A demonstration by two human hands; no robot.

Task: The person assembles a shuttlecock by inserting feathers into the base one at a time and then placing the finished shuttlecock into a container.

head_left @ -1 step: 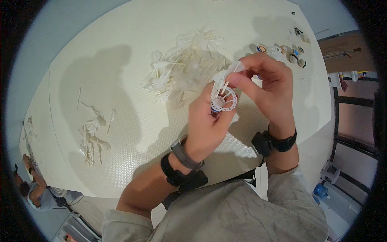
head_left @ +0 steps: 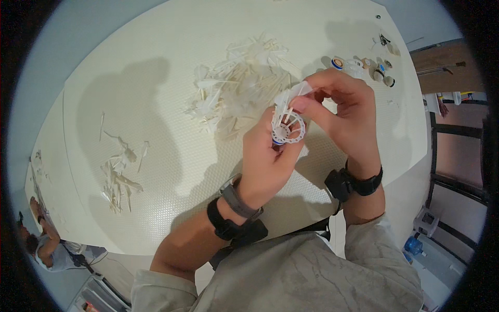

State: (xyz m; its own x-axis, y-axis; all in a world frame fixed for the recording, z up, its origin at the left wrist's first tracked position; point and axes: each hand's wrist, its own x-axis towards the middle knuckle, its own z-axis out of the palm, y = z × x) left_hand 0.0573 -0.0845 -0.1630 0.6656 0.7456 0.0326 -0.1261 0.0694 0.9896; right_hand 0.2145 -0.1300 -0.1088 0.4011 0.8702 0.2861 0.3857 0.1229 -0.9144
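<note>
My left hand (head_left: 267,158) is closed around the lower end of a partly feathered shuttlecock (head_left: 296,136), whose white holed ring and ribs face up. A blue band shows at its base between the fingers. A few white feathers stand on its far side. My right hand (head_left: 340,106) pinches a white feather (head_left: 287,95) at that side between thumb and forefinger. Whether this feather's lower end is seated in the shuttlecock is hard to see. Just beyond my hands lies a loose heap of white feathers (head_left: 234,86).
A smaller bunch of feathers (head_left: 122,184) lies on the white textured table (head_left: 197,171) at the left. Several small round pieces, one a blue-rimmed cap (head_left: 337,63), are at the far right. Another person (head_left: 47,242) sits at the far left edge.
My right hand's thumb and fingers have shifted very slightly, and the pinched feather has tilted a little with them. My left hand and the shuttlecock stay in place.
</note>
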